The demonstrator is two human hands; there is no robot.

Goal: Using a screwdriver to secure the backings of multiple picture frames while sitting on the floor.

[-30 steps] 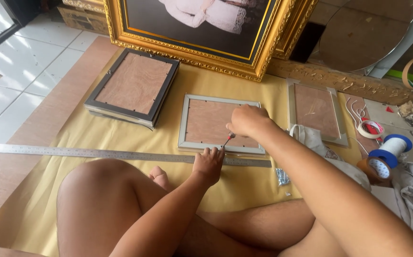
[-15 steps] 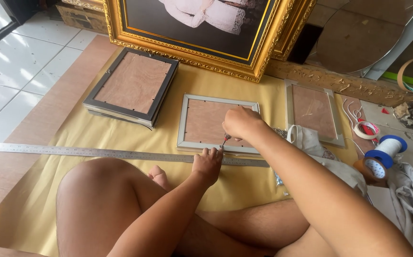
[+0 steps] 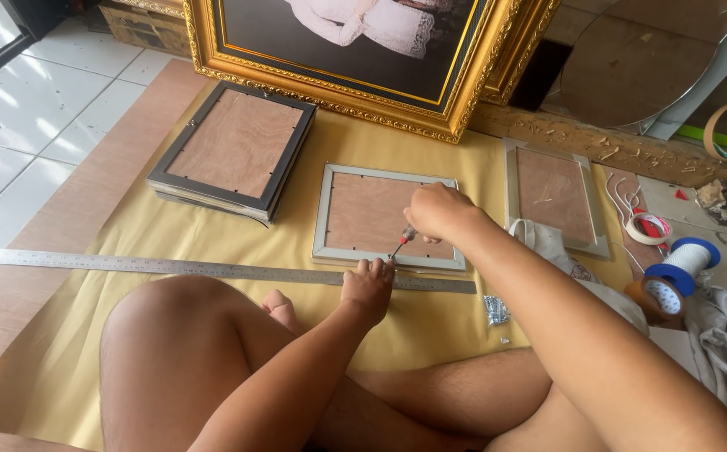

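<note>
The person sat cross-legged on the floor, and both hands met at the lower edge of a silver picture frame (image 3: 384, 177) lying face down in the middle of the picture, its brown backing board up. The right hand (image 3: 437, 211) was closed around a small screwdriver (image 3: 403, 240) with a red handle, its tip angled down to the frame's lower rail. The left hand (image 3: 368, 283) rested just below, fingers curled and fingertips touching that same rail beside the tool's tip; whether it pinched anything I could not tell.

A long steel ruler (image 3: 171, 267) ran from the left edge of the picture to just under the frame, passing beneath the left hand. All of this lay on a yellow sheet (image 3: 129, 238) spread over the floor.

To the upper left sat a stack of dark frames (image 3: 234, 146), also face down. At the top leaned a large ornate gold frame (image 3: 338, 92). To the right of the silver frame lay another pale frame (image 3: 554, 197), back up. Further right were a roll of red and white tape (image 3: 648, 227), a blue and white spool (image 3: 682, 264) and a brown tape roll (image 3: 655, 297). A small heap of metal screws (image 3: 495, 310) lay just below the ruler's right end.
</note>
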